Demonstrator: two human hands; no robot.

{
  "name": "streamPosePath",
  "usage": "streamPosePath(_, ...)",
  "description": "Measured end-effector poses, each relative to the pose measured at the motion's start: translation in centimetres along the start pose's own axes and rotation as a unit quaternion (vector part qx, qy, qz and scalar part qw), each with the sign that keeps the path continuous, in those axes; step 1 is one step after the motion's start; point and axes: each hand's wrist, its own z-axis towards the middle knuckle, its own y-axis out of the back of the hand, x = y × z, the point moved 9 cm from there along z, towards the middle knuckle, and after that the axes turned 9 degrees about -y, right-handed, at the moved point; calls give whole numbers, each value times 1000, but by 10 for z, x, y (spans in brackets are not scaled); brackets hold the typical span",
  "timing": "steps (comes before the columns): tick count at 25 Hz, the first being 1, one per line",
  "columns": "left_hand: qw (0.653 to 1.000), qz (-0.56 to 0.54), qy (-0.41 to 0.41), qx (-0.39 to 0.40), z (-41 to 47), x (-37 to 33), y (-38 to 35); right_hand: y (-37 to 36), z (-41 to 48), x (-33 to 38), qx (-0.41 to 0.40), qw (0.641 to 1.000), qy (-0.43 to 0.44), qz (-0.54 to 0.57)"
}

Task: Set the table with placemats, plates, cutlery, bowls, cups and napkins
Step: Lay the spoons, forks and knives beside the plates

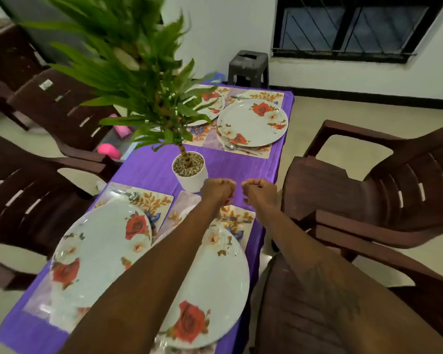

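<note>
Both hands are balled up. The left hand [218, 190] has its fingers curled tight into the palm, and I see nothing held in it. The right hand [260, 191] is the same, fingers folded in with nothing showing between them. The two fists sit side by side with a narrow gap between them, knuckles pointing away from the person, over the purple tablecloth [151, 172]. The left one is just beside the white plant pot [191, 175]. I cannot tell whether either fist touches the cloth.

Both forearms stretch out nearly straight. The left crosses above the near right plate [215, 290]. The right runs along the table's right edge, above a brown chair [368, 190].

Four rose-patterned plates are laid out, each on a floral placemat. The near left plate [100, 251] rests on its near left placemat [154, 200], with a piece of metal cutlery [133, 195] at its far edge. The near right plate lies on the near right placemat [237, 215]. Beyond the pot, the far right plate [252, 122] lies on the far placemat [215, 143], with a spoon [241, 148] against its near rim. The far left plate [211, 104] is half hidden behind the plant's leaves.
</note>
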Motion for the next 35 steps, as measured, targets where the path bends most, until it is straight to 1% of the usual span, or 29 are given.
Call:
streamPosePath(1,998,44,-45,6,-22,-1,13,-3,-21,-5,11,1000,9,-19)
streamPosePath(3,973,178,-146,21,-61,-4,40,-15,-58,-13,28,997,36,-61)
streamPosePath(4,957,229,-175,24,-79,-2,57,-25,-79,-18,38,994,51,-88)
streamPosePath(5,948,256,-186,33,-93,4,71,-35,-98,-22,46,991,66,-110)
streamPosePath(7,942,269,-197,42,-116,14,104,-59,-135,-33,66,984,88,-142)
streamPosePath(11,933,267,-239,13,-147,51,190,-119,-208,-63,90,970,116,-193)
streamPosePath(13,931,277,-237,1,-160,78,237,-154,-241,-80,93,962,133,-218)
streamPosePath(17,937,271,-222,8,-186,127,348,-237,-312,-118,82,958,157,-224)
streamPosePath(21,939,264,-217,-39,-215,161,477,-335,-383,-142,99,943,204,-245)
streamPosePath(24,930,307,-194,-49,-212,185,556,-403,-416,-157,119,935,211,-260)
streamPosePath(26,935,310,-167,-48,-202,197,596,-446,-429,-164,134,929,217,-267)
streamPosePath(30,929,332,-163,-17,-169,213,652,-531,-427,-180,137,927,213,-276)
streamPosePath(33,930,332,-157,-6,-125,232,698,-588,-411,-190,119,931,197,-283)
streamPosePath(35,925,352,-141,11,-92,243,730,-625,-402,-194,103,936,182,-283)
